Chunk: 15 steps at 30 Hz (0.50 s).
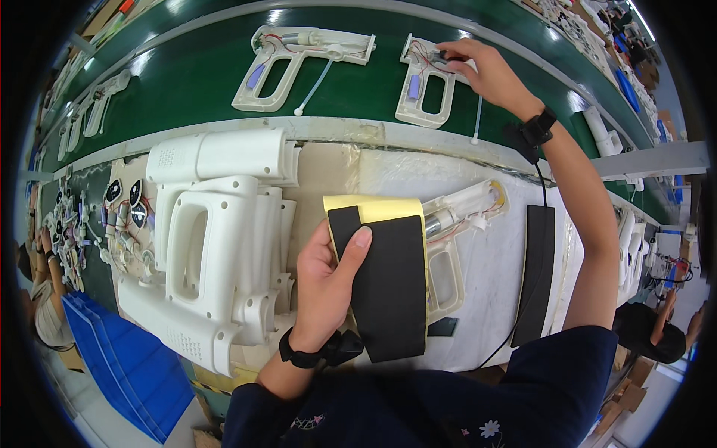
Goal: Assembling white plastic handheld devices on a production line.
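My left hand (326, 280) grips a black foam sheet (392, 299) with yellow backing paper (377, 207) showing along its top, thumb pressed on the front. Behind that sheet, a white gun-shaped housing half (446, 280) with a motor and wires lies on the bench, partly hidden. Over the green conveyor, my right hand (489, 75) pinches a small black piece (452, 56) at the upper part of another open housing half (424, 112). Red wires and a purple cylinder sit inside this one. To its left lies a similar open housing half (272, 71) with a white tube.
White housing shells (216, 246) are stacked left of my left hand. Beyond them lie wired parts (127, 216) and a blue bin (127, 366). A second black foam strip (534, 276) rests at right, with a cable across it. Other people work at both sides.
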Each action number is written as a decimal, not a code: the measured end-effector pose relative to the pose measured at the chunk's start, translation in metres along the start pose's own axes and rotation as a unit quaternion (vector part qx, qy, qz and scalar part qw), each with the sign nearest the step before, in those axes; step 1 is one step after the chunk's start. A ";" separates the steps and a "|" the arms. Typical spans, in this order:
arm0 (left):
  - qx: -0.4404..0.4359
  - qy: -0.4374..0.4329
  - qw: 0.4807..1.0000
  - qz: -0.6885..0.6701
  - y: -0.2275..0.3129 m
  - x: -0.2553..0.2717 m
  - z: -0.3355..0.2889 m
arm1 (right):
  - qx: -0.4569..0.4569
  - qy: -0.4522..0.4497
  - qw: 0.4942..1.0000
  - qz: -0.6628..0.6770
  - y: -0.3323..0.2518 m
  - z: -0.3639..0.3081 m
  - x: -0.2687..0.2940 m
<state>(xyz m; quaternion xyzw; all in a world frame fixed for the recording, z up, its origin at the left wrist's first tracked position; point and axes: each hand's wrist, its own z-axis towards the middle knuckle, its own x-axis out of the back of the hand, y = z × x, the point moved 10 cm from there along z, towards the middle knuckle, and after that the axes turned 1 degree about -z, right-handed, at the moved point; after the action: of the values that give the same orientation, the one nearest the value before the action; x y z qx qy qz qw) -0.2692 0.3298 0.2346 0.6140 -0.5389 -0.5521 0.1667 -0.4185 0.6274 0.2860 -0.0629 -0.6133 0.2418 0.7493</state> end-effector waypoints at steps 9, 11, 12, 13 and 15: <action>-0.002 -0.016 1.000 -0.001 0.001 -0.005 -0.012 | 0.059 -0.067 0.994 0.071 -0.030 -0.002 -0.042; -0.002 -0.015 1.000 -0.001 0.001 -0.003 -0.014 | 0.044 -0.069 0.995 0.062 -0.030 -0.005 -0.046; -0.003 -0.016 1.000 -0.003 0.002 -0.003 -0.015 | 0.046 -0.070 0.995 0.063 -0.031 -0.006 -0.048; -0.004 -0.016 1.000 -0.004 0.002 -0.002 -0.016 | 0.033 -0.061 0.995 0.074 -0.027 -0.007 -0.048; -0.003 -0.018 1.000 -0.003 0.003 -0.001 -0.018 | 0.025 -0.055 0.994 0.086 -0.026 -0.009 -0.049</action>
<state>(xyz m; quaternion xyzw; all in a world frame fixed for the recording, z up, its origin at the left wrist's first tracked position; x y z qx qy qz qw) -0.2551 0.3227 0.2440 0.6050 -0.5381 -0.5654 0.1573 -0.4093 0.5851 0.2504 -0.0837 -0.6395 0.3236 0.6924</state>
